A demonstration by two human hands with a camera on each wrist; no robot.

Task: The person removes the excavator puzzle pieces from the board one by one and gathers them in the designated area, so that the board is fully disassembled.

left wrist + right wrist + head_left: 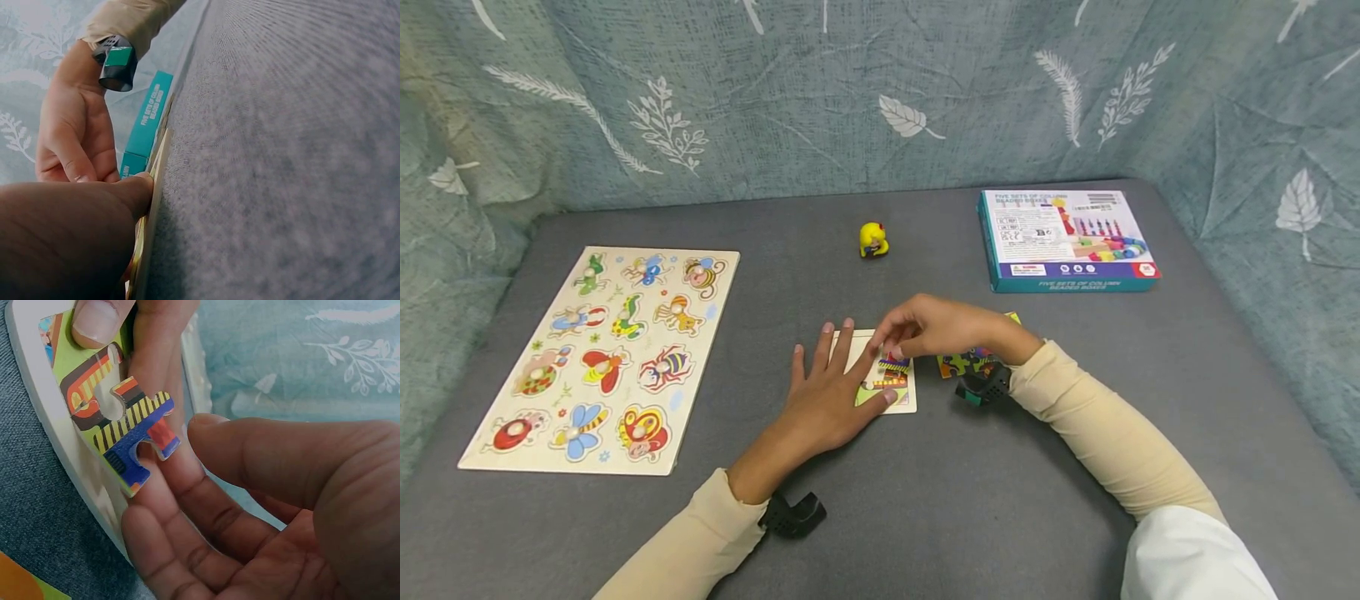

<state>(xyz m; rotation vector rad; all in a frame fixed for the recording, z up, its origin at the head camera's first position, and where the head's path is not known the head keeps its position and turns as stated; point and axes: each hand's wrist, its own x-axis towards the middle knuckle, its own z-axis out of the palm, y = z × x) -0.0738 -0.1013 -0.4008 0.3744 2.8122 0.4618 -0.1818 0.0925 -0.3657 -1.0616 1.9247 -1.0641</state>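
My left hand (827, 408) lies with fingers spread over a small puzzle board (905, 404), its thumb (98, 324) pressing on the printed face. At the board's right side, my right hand (936, 327) has its fingers curled around a jigsaw piece (134, 434) with blue, red and black-and-yellow stripes. Its fingertips are behind the piece's edge and the thumb is close in front. The piece sits against a matching printed piece (78, 394) inside the pale raised rim. Part of the board is hidden under both hands.
Other colourful puzzle pieces (958, 364) lie under my right wrist. A wooden insect peg puzzle (568, 400) is on the left. A small yellow toy (872, 239) stands at the back, and a beaded-toy box (1067, 242) lies back right, before a leaf-patterned curtain (820, 108).
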